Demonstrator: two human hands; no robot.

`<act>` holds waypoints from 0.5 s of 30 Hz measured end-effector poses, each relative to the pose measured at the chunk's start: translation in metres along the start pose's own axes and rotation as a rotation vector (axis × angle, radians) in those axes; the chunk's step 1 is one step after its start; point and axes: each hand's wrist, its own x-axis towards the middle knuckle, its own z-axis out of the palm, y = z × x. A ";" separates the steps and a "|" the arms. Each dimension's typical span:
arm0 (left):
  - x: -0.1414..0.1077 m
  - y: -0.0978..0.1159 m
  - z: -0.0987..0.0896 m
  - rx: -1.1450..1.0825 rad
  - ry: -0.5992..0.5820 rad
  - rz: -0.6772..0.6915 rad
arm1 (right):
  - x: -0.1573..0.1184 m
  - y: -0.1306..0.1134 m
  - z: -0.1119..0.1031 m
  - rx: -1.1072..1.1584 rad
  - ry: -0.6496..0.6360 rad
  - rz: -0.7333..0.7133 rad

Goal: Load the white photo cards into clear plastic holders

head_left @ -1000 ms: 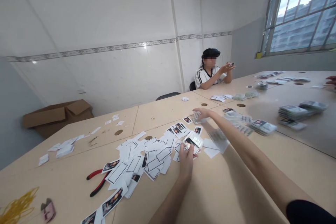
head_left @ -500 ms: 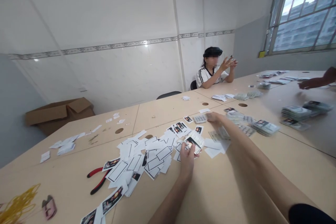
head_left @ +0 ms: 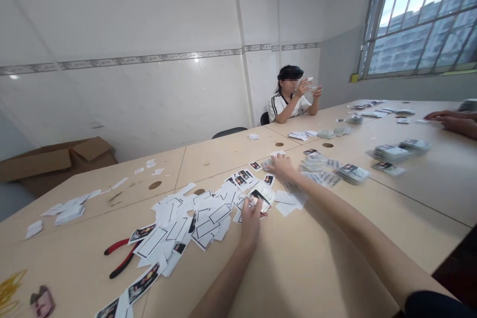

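My left hand [head_left: 252,218] grips a clear plastic pack with a dark printed card [head_left: 262,195], thumb on top, just above the table. Further out, my right hand [head_left: 283,165] bends its fingers over a small clear pack [head_left: 267,164] lying on the table; part of that pack is hidden beneath them. Beside my left hand spreads a loose heap of white paper cards [head_left: 201,213], some with black frames and some with dark pictures. Blank white slips [head_left: 287,203] lie under my right forearm.
Pliers with red and black handles [head_left: 121,258] lie left of the heap. Stacks of clear packs [head_left: 353,174] stand to the right. Yellow rubber bands [head_left: 10,290] and a pink object [head_left: 42,302] are at lower left. A co-worker [head_left: 290,99] sits opposite; another person's hands [head_left: 450,121] rest at far right.
My right hand has moved from beside the small pack to over it. My left hand keeps its pack. The view has turned slightly right, and the hands at far right have shifted.
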 end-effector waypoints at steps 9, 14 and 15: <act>0.001 0.005 0.003 -0.002 -0.003 0.003 | -0.046 0.083 -0.055 -0.056 -0.478 -0.167; 0.001 0.008 0.004 -0.022 -0.009 0.003 | -0.069 0.097 -0.025 -0.102 -0.336 -0.247; 0.001 0.008 0.004 -0.024 -0.010 0.005 | -0.070 0.097 -0.023 -0.082 -0.288 -0.252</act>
